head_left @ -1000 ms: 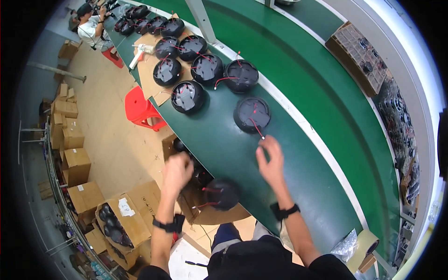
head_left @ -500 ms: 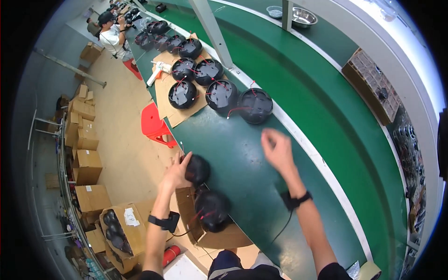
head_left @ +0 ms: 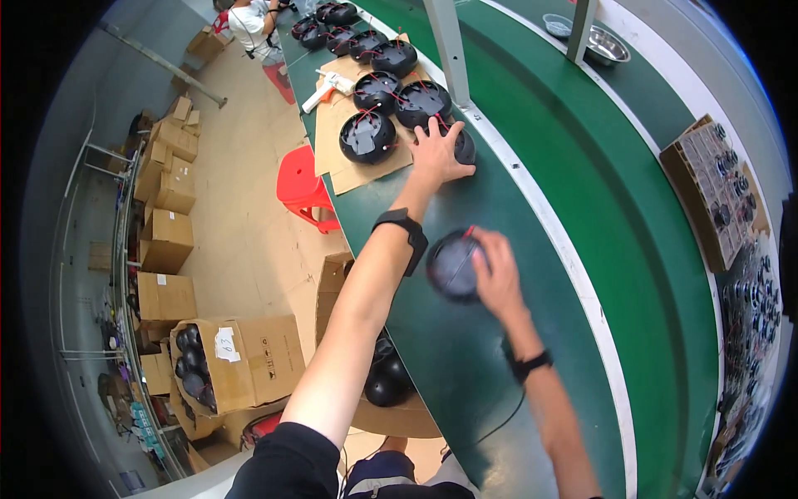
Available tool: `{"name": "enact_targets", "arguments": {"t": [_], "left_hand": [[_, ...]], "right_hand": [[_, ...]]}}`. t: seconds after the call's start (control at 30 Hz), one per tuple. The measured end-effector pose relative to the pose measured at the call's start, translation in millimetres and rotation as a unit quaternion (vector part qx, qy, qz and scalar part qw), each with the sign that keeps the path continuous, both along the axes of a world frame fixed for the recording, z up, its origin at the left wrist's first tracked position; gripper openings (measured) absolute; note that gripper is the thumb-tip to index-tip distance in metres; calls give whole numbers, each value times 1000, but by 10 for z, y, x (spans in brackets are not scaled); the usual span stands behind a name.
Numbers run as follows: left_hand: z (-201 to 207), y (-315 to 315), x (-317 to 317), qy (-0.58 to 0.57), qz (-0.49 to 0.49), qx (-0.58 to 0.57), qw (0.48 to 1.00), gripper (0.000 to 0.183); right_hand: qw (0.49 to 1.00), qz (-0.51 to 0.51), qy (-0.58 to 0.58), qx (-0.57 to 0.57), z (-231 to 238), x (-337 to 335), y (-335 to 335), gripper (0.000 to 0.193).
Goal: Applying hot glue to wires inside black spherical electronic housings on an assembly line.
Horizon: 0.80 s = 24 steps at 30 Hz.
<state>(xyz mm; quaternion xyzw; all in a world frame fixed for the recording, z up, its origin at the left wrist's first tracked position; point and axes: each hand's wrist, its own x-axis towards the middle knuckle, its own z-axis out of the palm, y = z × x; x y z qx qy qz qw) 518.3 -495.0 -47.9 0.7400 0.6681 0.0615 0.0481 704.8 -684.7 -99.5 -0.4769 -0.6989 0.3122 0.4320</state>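
Note:
My left hand reaches far over the bench, its fingers curved over a black round speaker-like housing and gripping it from above. Closer in, my right hand holds the right edge of another black round housing, slightly blurred, with a bit of red wire at its top. Beyond my left hand, more open black housings with red wires sit on a cardboard sheet. Glossy black domes lie in the carton below the bench edge.
A white-and-orange glue gun lies on the cardboard. A metal post rises beside the green conveyor. Left of the bench stand a red stool and an open carton of black domes. A co-worker stands farther off.
My left hand has left the dome at the bench's left edge and reached forward onto a housing. My right hand, formerly without a housing, now holds one. The view has shifted.

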Motion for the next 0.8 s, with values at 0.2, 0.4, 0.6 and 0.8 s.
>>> {"name": "enact_targets", "arguments": {"t": [0.2, 0.4, 0.6, 0.8], "left_hand": [[101, -1690, -640, -70, -86, 14, 994, 93], [-33, -4030, -1979, -77, 180, -106, 975, 95], [-1367, -4824, -2467, -150, 99, -148, 972, 101], [-2020, -5072, -2987, -289, 100, -46, 951, 59]], "right_hand": [[997, 26, -3, -72, 72, -1001, -1811, 40], [993, 67, -21, -97, -223, -1679, -2792, 44], [981, 41, -128, -142, -951, -1888, -3085, 41], [966, -25, -228, -116, -143, -1160, -3484, 28]]}}
